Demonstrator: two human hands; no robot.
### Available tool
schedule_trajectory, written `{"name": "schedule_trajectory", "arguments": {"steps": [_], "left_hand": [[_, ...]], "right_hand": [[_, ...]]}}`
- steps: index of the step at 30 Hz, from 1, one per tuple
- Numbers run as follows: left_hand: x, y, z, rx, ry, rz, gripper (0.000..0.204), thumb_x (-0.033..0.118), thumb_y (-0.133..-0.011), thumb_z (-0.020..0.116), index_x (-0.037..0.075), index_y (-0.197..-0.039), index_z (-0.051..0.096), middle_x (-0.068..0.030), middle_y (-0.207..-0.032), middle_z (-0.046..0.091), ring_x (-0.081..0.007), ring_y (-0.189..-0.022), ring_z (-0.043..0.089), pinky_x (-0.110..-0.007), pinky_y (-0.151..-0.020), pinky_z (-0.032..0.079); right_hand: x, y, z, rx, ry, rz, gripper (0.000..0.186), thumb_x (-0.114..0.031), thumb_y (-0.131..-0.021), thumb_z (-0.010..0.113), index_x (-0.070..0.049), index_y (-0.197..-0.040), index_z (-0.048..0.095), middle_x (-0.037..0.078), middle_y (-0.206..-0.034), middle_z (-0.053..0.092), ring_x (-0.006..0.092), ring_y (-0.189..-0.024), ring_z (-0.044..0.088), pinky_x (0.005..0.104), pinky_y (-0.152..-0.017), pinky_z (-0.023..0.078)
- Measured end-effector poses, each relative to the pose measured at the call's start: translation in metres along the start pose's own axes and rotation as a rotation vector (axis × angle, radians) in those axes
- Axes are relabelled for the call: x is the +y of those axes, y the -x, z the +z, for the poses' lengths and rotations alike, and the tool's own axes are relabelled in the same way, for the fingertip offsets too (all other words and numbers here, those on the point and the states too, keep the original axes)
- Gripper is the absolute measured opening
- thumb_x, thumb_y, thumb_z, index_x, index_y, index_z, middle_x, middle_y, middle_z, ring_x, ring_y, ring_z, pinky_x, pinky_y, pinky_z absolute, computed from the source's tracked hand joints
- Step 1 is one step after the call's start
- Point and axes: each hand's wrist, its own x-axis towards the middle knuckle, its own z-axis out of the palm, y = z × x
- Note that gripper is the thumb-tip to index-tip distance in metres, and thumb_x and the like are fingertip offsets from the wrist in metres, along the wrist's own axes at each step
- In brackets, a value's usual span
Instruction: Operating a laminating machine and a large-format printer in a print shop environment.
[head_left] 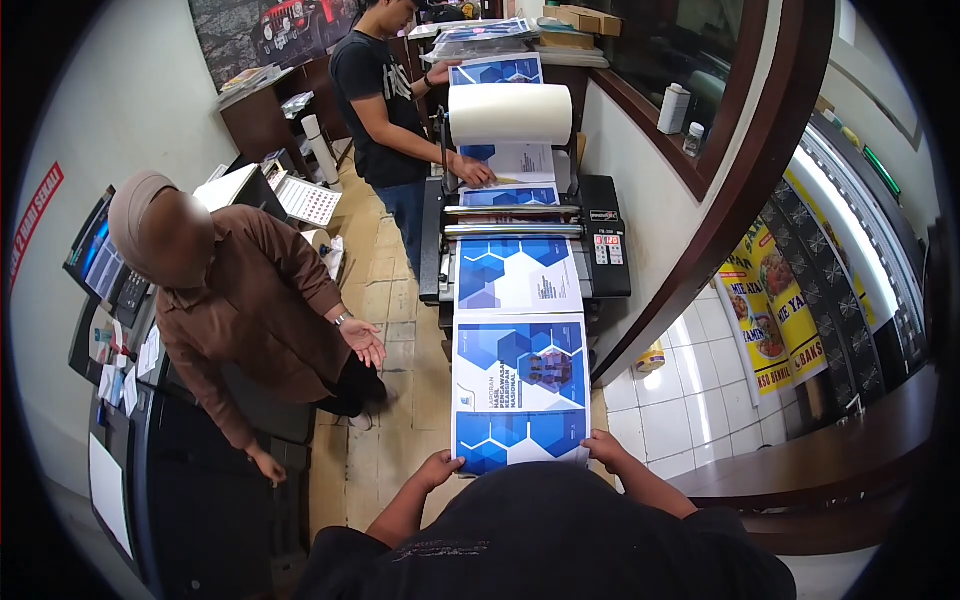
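A long run of blue and white printed sheets [520,395] with hexagon shapes comes out of a black roll laminator [605,250] towards me. My left hand [438,468] is closed on the near left edge of the front sheet. At its near right edge, my right hand [605,447] grips the same sheet. The thumbs rest on top, and the fingers underneath are mostly hidden. Further back, another sheet [500,198] lies at the laminator's rollers [512,222], below a wide roll of pale film [510,114].
Behind the laminator, a person in a dark T-shirt [365,110] has both hands at the sheets. Another person in a brown shirt [255,300] stands to my left, one palm turned up. A wall with a dark wooden frame [715,230] runs along the right, beside a wide printer with a yellow banner [775,300].
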Motion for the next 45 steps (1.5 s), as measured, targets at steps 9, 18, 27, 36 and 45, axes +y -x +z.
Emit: {"name": "schedule_trajectory", "arguments": {"steps": [9, 18, 27, 36, 45], "left_hand": [[0.001, 0.008, 0.003, 0.013, 0.005, 0.027, 0.027, 0.023, -0.089, 0.056, -0.001, -0.102, 0.060, -0.0053, -0.092, 0.064, -0.0131, -0.084, 0.056, -0.028, -0.079, 0.044], [-0.038, -0.016, 0.018, 0.174, 0.061, 0.079, 0.024, 0.019, -0.087, 0.059, -0.001, -0.100, 0.060, -0.0048, -0.089, 0.063, -0.0135, -0.081, 0.056, -0.029, -0.077, 0.044], [-0.048, -0.021, 0.074, 0.752, 0.075, -0.020, 0.022, 0.020, -0.082, 0.064, 0.001, -0.094, 0.060, -0.0054, -0.079, 0.059, -0.0142, -0.074, 0.053, -0.030, -0.068, 0.044], [0.055, -0.074, 0.156, 1.099, -0.346, -0.140, 0.057, 0.018, -0.069, 0.071, -0.001, -0.117, 0.047, -0.0245, -0.119, 0.050, -0.0389, -0.111, 0.049, -0.042, -0.095, 0.039], [0.152, -0.126, 0.229, 0.757, -0.722, 0.070, 0.054, 0.030, -0.074, 0.067, 0.007, -0.121, 0.050, -0.0221, -0.132, 0.042, -0.0395, -0.116, 0.045, -0.045, -0.097, 0.038]], "right_hand": [[0.045, -0.011, -0.004, 0.116, 0.408, -0.107, 0.026, -0.018, -0.072, 0.063, -0.001, -0.091, 0.057, 0.012, -0.082, 0.062, 0.0175, -0.070, 0.059, 0.0301, -0.059, 0.047], [0.089, -0.011, -0.084, 0.183, 0.820, 0.097, 0.049, -0.029, -0.069, 0.067, -0.003, -0.108, 0.057, 0.015, -0.101, 0.063, 0.0266, -0.094, 0.060, 0.0344, -0.084, 0.047], [0.190, -0.014, -0.290, 0.094, 0.855, 0.213, 0.040, -0.032, -0.071, 0.064, -0.003, -0.098, 0.064, 0.018, -0.102, 0.063, 0.0318, -0.098, 0.060, 0.0373, -0.086, 0.047], [0.187, 0.056, -0.466, -0.112, 0.936, 0.459, 0.046, -0.035, -0.072, 0.064, -0.005, -0.106, 0.064, 0.017, -0.107, 0.063, 0.0300, -0.105, 0.057, 0.0370, -0.091, 0.045], [0.137, -0.011, -0.461, -0.263, 1.082, 0.261, 0.043, -0.034, -0.074, 0.061, -0.003, -0.103, 0.064, 0.019, -0.106, 0.062, 0.0324, -0.104, 0.057, 0.0371, -0.090, 0.045]]}}
